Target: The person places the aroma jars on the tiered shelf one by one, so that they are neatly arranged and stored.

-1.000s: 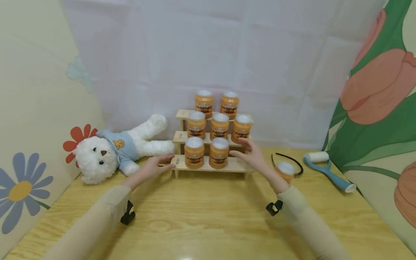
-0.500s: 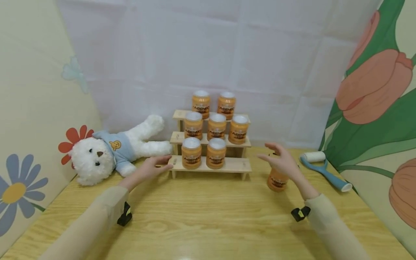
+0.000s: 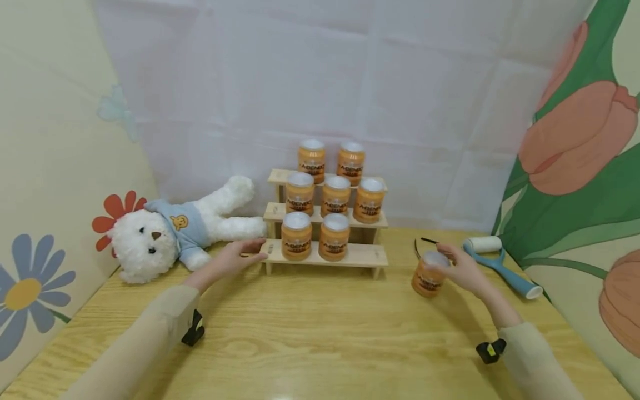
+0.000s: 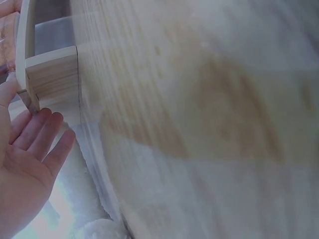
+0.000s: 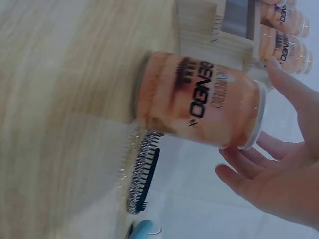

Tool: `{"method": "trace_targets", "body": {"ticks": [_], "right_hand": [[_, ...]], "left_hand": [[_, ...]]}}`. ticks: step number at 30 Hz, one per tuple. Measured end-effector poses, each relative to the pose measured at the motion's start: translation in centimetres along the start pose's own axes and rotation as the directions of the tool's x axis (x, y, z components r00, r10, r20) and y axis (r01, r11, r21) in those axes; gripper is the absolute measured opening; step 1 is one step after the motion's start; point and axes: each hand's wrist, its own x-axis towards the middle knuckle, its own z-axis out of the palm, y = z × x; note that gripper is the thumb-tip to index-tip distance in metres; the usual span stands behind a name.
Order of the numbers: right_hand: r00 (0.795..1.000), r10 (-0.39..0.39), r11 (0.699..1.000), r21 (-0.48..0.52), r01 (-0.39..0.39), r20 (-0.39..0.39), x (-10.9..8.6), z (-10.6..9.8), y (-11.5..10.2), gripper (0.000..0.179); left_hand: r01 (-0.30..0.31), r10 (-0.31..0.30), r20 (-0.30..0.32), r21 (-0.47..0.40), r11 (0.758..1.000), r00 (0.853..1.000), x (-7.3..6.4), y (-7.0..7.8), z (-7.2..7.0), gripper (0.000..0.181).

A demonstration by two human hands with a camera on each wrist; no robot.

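Observation:
My left hand (image 3: 232, 259) rests at the left end of the bottom step of a wooden tiered display stand (image 3: 367, 254). In the left wrist view its fingers (image 4: 37, 132) are extended and lie by the board's corner, with the thumb on the other side. At the right, an orange jar (image 3: 425, 284) with a white lid stands upright on the table. Around the lid of this jar my right hand (image 3: 465, 272) is spread, thumb and fingers parted. The right wrist view shows the thumb apart from the jar; the fingertips are near the lid, contact unclear.
Several matching jars (image 3: 336, 194) stand on the three steps. A white plush toy (image 3: 187, 228) in a blue top lies left of the stand. Behind the single jar is a dark headband (image 3: 416, 249), partly hidden; a blue-handled lint roller (image 3: 510, 273) lies farther right.
My right hand has moved away from the stand, rightward and down to the lid of the single jar. My left hand has stayed at the step's left end.

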Motion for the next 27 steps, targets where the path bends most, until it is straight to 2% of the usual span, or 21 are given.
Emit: {"method": "trace_targets", "body": {"ticks": [5,18,22,27], "right_hand": [[0.998,0.061,0.998,0.031,-0.061,0.021,-0.3,0.7,0.9,0.083],[0.999,0.054,0.997,0.057,-0.054,0.006,0.0,0.9,1.0,0.074],[0.998,0.059,0.996,0.066,-0.059,-0.001,0.0,1.2,1.2,0.073],[0.996,0.088,0.994,0.064,-0.087,-0.019,-0.2,1.0,0.9,0.073]], "left_hand": [[0.012,-0.012,0.004,-0.004,1.000,1.000,-0.1,0.0,0.1,0.065],[0.003,-0.003,0.003,0.017,1.000,1.000,-0.2,0.1,-0.1,0.065],[0.017,-0.017,0.010,0.006,1.000,1.000,-0.3,0.2,-0.2,0.065],[-0.002,0.002,0.006,0.007,1.000,1.000,-0.2,0.3,-0.1,0.064]]}}
